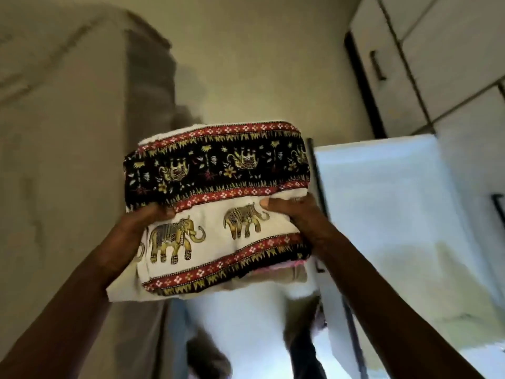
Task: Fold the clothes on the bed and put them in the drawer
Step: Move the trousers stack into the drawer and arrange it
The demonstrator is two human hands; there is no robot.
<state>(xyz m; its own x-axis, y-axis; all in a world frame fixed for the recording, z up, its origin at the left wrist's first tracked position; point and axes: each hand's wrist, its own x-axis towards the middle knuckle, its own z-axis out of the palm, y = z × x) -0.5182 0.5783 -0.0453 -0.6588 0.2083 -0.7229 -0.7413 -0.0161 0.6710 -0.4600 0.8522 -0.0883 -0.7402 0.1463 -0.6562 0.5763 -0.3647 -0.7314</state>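
Note:
A folded stack of clothes (218,192) is held up in front of me at the centre of the head view. Its top piece is white cloth printed with yellow elephants and black and red patterned bands. A pink layer and paler cloth show at the stack's lower right edge. My left hand (131,236) grips the stack's left side with the thumb on top. My right hand (297,217) grips the right side, thumb pressed on the white cloth. The bed and the drawer are not visible.
A tall pale cupboard (82,132) stands at the left. White cabinet doors (437,64) with a dark handle (378,65) fill the upper right. An open white door (396,214) stands at the right, just behind the stack. Blurred bright floor lies below.

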